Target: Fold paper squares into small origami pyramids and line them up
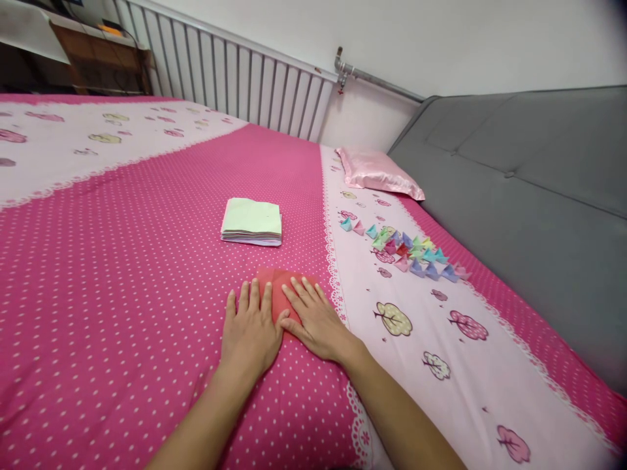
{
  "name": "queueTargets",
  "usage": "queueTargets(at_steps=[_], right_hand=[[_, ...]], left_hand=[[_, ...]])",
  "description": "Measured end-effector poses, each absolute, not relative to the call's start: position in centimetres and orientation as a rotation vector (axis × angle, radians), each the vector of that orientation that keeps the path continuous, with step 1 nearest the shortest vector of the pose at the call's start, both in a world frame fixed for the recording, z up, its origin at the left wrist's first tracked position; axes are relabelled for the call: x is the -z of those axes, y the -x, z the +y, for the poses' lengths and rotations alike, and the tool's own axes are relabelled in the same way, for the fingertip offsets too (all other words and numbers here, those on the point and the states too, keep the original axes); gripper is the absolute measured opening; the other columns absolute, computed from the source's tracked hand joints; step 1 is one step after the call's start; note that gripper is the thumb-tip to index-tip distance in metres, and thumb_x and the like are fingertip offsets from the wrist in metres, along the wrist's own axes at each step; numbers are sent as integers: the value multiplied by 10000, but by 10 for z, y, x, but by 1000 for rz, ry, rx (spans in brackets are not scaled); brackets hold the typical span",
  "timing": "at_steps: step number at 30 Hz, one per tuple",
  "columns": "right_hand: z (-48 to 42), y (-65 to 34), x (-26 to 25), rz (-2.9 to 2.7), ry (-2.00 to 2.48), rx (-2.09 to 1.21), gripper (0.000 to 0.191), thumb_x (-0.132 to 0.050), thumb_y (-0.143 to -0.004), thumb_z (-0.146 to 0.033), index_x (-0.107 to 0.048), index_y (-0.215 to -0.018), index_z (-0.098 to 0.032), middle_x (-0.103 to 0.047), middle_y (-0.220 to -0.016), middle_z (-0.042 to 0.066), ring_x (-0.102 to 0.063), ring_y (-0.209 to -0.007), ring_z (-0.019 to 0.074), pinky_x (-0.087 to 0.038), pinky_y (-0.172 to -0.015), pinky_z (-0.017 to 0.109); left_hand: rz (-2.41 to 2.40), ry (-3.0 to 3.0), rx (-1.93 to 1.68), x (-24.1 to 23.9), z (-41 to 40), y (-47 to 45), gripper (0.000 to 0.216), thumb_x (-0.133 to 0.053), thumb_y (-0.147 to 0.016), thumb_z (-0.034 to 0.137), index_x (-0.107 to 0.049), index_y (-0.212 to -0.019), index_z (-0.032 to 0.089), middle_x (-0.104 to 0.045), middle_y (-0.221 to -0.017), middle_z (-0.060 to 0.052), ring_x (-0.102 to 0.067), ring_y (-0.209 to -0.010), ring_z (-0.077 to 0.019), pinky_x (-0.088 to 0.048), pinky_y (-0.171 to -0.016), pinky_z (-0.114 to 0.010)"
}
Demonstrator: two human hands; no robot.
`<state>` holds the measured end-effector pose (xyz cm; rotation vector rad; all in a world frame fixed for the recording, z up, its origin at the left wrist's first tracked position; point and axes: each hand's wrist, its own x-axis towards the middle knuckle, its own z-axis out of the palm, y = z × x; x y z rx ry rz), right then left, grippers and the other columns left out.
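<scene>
Red sheet (278, 292), below the centre of the frame, flat on the bed (147, 274): probably light, thin and easily creased, best taken by its bare upper edge. That edge runs roughly left to right; covered sides hide any long axis. The left hand (251, 334) and right hand (316, 320) lie flattened over it, gripping nothing. Above: 1 paper stack (252, 219); right: paper boats (402, 250).
</scene>
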<state>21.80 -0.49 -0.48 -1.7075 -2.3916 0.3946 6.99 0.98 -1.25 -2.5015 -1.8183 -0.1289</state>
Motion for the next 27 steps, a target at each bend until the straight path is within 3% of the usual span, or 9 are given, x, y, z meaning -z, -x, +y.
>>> queueTargets(at_steps=[5, 27], right_hand=[[-6, -220, 3, -2378, 1784, -361, 653, -150, -856, -590, -94, -1401, -234, -39, -1481, 14, 23, -1350, 207, -44, -1087, 407], [-1, -232, 12, -2187, 2061, -351, 776, -94, -790, -681, -71, -1404, -207, -66, -1479, 33, -6, -1348, 248, -3, -1072, 436]], left_hand=[[-1822, 2480, 71, 11, 10, -71, 608, -248, -844, 429, -264, -1356, 103, -276, -1413, -163, -205, -1311, -298, -94, -1049, -461], [-1826, 2467, 180, 19, 13, -71, 674, -234, -830, 524, -283, -1348, 96, -310, -1397, -171, -230, -1301, -310, -95, -1050, -463]])
